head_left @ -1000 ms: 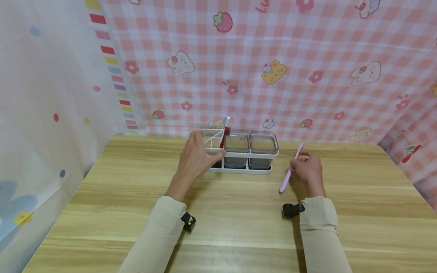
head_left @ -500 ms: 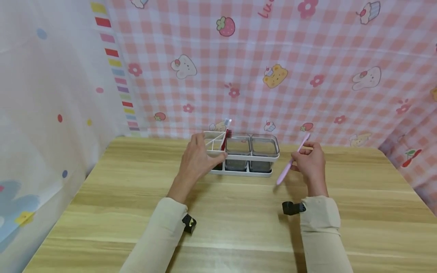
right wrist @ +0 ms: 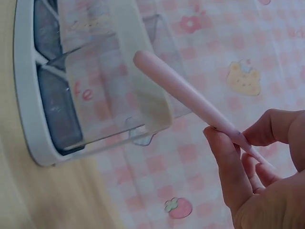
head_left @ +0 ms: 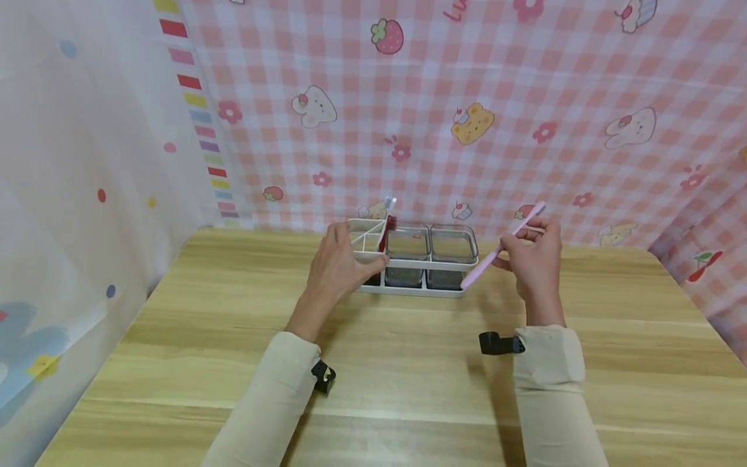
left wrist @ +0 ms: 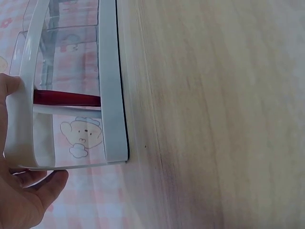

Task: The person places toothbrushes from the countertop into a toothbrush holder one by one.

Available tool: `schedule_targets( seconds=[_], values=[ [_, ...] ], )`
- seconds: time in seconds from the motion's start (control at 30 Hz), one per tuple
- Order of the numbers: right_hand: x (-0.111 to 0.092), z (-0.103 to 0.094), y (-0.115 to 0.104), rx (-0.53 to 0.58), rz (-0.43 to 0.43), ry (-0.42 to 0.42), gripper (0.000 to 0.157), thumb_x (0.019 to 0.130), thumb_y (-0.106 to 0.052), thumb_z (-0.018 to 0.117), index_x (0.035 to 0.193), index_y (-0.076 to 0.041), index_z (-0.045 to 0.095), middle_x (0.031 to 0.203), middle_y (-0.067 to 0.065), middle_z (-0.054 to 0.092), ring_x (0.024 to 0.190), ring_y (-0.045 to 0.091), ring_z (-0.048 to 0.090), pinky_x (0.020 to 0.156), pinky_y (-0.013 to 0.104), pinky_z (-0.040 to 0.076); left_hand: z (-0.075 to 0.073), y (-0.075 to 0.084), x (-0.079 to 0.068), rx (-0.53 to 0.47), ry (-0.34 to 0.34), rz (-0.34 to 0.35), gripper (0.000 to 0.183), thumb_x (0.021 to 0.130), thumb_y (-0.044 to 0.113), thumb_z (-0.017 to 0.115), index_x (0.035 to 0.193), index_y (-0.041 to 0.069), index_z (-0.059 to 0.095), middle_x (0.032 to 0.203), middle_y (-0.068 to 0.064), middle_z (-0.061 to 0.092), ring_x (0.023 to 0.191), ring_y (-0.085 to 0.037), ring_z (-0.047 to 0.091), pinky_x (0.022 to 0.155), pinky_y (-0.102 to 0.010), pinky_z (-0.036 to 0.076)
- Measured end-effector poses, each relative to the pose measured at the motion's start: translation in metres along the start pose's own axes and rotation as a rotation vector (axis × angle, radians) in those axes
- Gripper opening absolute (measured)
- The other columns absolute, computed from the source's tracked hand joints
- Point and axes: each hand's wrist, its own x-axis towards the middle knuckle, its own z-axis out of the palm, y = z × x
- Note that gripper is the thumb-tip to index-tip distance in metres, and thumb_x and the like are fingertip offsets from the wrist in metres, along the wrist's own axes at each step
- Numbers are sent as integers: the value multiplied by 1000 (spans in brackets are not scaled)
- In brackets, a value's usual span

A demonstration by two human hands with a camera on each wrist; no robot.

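A white rack (head_left: 415, 263) (left wrist: 112, 95) (right wrist: 28, 119) with two clear cups and a divided left section stands at the back of the wooden table (head_left: 397, 363). A red toothbrush (head_left: 385, 232) (left wrist: 66, 98) stands in the left section. My left hand (head_left: 341, 263) (left wrist: 21, 191) grips the rack's left end. My right hand (head_left: 531, 256) (right wrist: 267, 176) pinches a pink toothbrush (head_left: 498, 250) (right wrist: 190, 98) in the air, right of the rack, its handle end slanting down toward the rack's right end.
A pink checked cloth (head_left: 467, 110) with cartoon prints hangs right behind the rack. A pale dotted cloth (head_left: 87, 162) closes the left side. Bare tabletop stretches in front of the rack and to both sides.
My right hand has lifted the pink toothbrush off the table and brought it up and left toward the rack's right end. The left hand has stayed on the rack.
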Motion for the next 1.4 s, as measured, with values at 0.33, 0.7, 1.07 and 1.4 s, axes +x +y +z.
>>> schedule_targets(
  seconds=[0.33, 0.7, 1.07, 1.4],
  values=[
    [-2, 12, -25, 153, -66, 28, 46, 90, 6, 59, 123, -12, 32, 108, 7, 43, 80, 17, 55, 55, 27, 58, 0, 0, 1, 5, 3, 7, 103, 81, 62, 72, 151, -3, 32, 144, -22, 43, 116, -35, 52, 94, -50, 50],
    [-2, 26, -42, 198, -164, 25, 49, 90, 11, 54, 126, -11, 30, 111, 7, 41, 86, 17, 52, 60, 30, 59, -1, 0, 0, 10, -4, -1, 104, 81, 63, 71, 151, -4, 32, 145, -22, 42, 118, -36, 51, 96, -51, 49],
    [-1, 41, -50, 212, -180, 21, 49, 90, 8, 61, 122, -13, 30, 112, 7, 39, 86, 19, 54, 63, 31, 60, -1, 1, 0, 15, -11, -5, 104, 82, 63, 72, 151, -4, 32, 144, -22, 42, 114, -35, 52, 95, -49, 50],
    [-5, 53, -52, 171, -237, -12, 45, 92, 9, 55, 122, -13, 30, 112, 7, 38, 86, 22, 57, 64, 32, 60, 0, 0, 0, 11, -7, -6, 103, 81, 63, 72, 150, -3, 32, 142, -21, 44, 111, -33, 53, 91, -48, 51]
  ],
)
